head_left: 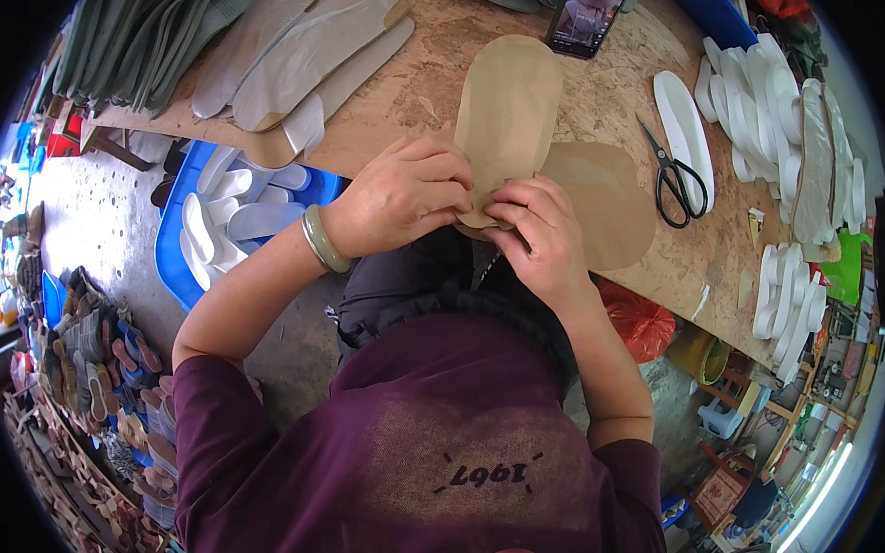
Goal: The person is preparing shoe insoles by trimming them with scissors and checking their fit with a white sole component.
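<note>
A small shoemaking workshop is shown. A bare chipboard worktop (pixel 426 82) fills the upper middle of the frame, and grey sole-shaped cutouts (pixel 298 57) are heaped at its upper left. White insoles (pixel 748 100) are stacked at the upper right, with black scissors (pixel 675 176) laid beside them. A blue crate (pixel 174 257) of white soles is seen at centre left, and finished sandals (pixel 104 357) are piled at the lower left.
</note>
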Motion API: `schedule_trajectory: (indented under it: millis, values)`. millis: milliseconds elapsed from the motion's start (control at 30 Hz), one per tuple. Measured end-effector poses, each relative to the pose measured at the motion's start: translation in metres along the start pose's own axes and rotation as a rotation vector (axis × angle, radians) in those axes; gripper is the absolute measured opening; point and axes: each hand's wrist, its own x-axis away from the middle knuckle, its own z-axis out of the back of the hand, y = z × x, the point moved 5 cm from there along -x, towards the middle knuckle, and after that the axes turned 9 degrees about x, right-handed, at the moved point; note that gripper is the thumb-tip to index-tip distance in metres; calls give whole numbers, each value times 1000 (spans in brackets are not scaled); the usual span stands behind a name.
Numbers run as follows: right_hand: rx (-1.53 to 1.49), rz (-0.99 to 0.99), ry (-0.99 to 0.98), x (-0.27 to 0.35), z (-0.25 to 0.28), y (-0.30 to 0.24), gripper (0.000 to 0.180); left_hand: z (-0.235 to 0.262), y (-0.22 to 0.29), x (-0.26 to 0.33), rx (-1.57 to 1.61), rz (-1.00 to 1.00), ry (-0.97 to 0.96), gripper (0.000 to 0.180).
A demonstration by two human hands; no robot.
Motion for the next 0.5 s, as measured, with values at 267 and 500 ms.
schedule_trajectory:
  millis: [267, 500]
  values:
    - [-144, -25, -22, 7, 0, 15, 22, 2, -6, -1, 19, -24, -4, 19]
    - [-112, -102, -20, 0, 5, 9, 21, 0, 7, -1, -81, 39, 22, 20]
